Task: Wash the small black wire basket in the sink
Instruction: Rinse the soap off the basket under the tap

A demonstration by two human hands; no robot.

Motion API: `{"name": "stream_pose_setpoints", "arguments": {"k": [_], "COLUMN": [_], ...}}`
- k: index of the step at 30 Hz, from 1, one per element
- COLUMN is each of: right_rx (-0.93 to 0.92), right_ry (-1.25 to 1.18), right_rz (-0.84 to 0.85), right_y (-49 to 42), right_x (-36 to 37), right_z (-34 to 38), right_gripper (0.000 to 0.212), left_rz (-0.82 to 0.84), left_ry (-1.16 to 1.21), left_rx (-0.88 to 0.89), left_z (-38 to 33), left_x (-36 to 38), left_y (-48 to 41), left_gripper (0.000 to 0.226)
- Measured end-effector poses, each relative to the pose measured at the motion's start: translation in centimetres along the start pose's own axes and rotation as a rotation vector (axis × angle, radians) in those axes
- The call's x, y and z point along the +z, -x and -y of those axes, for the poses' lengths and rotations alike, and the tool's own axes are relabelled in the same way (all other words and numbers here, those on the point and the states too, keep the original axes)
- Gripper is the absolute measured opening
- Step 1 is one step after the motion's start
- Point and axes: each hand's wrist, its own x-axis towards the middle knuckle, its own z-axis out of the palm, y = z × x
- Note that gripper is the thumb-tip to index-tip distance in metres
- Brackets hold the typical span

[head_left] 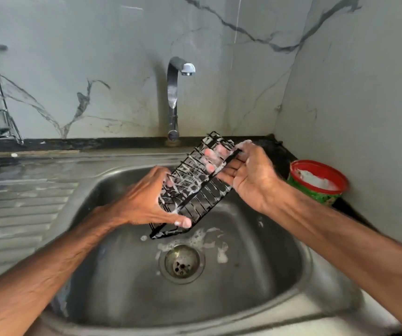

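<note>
Gripping soapy basket (pixel 195 187) with left hand (pixel 144 202) and right hand (pixel 248 175) over sink (pixel 304 275); better rub every wire, then rinse under tap (pixel 178 93).

Both bare forearms reach forward. The left hand (pixel 144 202) grips the wire basket (pixel 195 187) low, thumb beneath; the right hand (pixel 248 175), palm showing, holds its upper end.

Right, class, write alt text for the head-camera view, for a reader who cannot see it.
Two hands hold a soapy black wire basket tilted over a sink: the left hand grips its lower end, the right hand its upper end. No water shows at the tap; foam lies by the drain, and a red-rimmed green tub stands at right.
</note>
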Motion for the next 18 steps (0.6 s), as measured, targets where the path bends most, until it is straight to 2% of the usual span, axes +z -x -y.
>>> {"name": "stream_pose_setpoints", "arguments": {"k": [2,7,10,12,15,18], "right_rx": [-0.009,0.057,0.189,0.269,0.346,0.339], "right_ry": [0.068,0.292,0.430,0.563,0.922,1.267], "right_rz": [-0.028,-0.073,-0.028,-0.038,0.054,0.100], "right_y": [-0.7,-0.1,0.6,0.9,1.3,0.8], "right_x": [1.3,3.3,5.0,6.3,8.3,9.8], "right_z": [0.4,1.5,3.7,5.1,6.8,6.4], "right_gripper": [0.019,0.035,0.037,0.035,0.029,0.033], "left_rz": [0.017,0.142,0.197,0.150,0.108,0.227], "left_ry": [0.044,0.174,0.263,0.248,0.171,0.126], "left_rx": [-0.035,-0.148,-0.228,-0.230,-0.201,-0.176], "left_z": [0.2,-1.1,-2.4,-3.5,-6.9,-10.8], "left_x": [-0.5,-2.5,-6.9,-10.4,-16.1,-17.8], "left_y": [0.0,0.7,1.3,1.2,0.7,-0.3], "left_gripper": [0.138,0.117,0.076,0.055,0.054,0.071]}}
